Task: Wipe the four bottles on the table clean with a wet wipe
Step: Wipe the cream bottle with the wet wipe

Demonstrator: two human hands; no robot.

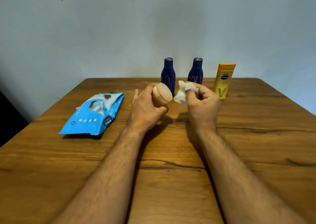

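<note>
My left hand (145, 107) grips a peach-coloured bottle (162, 94), lifted off the table and tilted with its round end toward the right. My right hand (203, 102) pinches a crumpled white wet wipe (183, 91) just right of that end, a small gap apart. Behind the hands stand two dark blue bottles (168, 76) (195, 72), upright. A yellow bottle (223, 80) stands upright at the right of them.
A blue wet-wipe pack (92, 115) lies open on the left of the wooden table (171, 172), a wipe poking from its slot. A pale wall rises right behind the table's far edge. The table drops off at left and right.
</note>
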